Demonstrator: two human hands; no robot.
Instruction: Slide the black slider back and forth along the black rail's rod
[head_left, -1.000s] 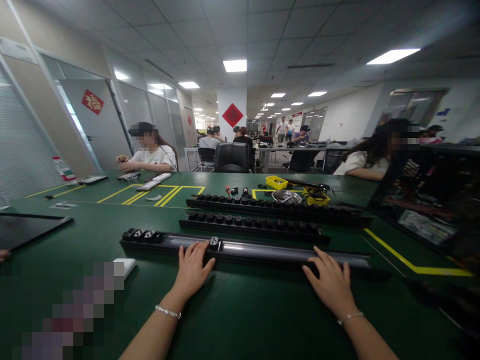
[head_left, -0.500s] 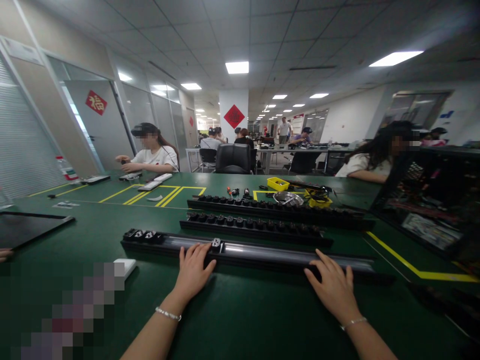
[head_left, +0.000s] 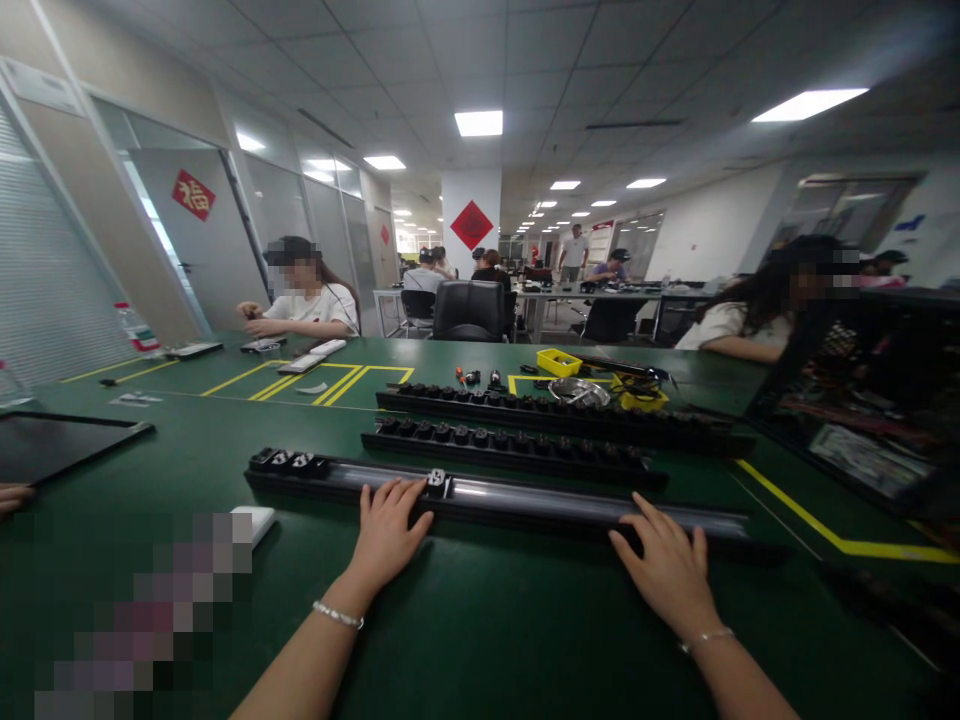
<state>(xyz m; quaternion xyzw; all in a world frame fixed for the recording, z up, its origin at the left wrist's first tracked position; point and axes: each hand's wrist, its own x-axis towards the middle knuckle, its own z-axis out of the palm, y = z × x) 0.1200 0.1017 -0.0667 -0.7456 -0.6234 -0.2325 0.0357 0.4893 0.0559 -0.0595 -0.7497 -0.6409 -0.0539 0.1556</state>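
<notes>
A long black rail (head_left: 540, 500) lies across the table in front of me, with a shiny channel along its top. Several black modules with white faces (head_left: 291, 461) sit at its left end. A single module of the same kind (head_left: 438, 484) stands further right in the channel. Beside that module, my left hand (head_left: 391, 532) rests on the rail, its fingers spread and the index fingertip close to or touching the module. My right hand (head_left: 666, 562) lies open on the rail's right part, fingers apart. Neither hand grips anything that I can see.
Behind lie two black rails (head_left: 510, 452) lined with round black parts. Further back are a metal bowl (head_left: 579, 392) and a yellow tray (head_left: 559, 362). An open computer case (head_left: 855, 400) stands right. Another person's hand (head_left: 13, 497) shows at the left edge.
The view has shifted slightly. Both my hands stay on the rail in nearly the same places, and the single module keeps its position.
</notes>
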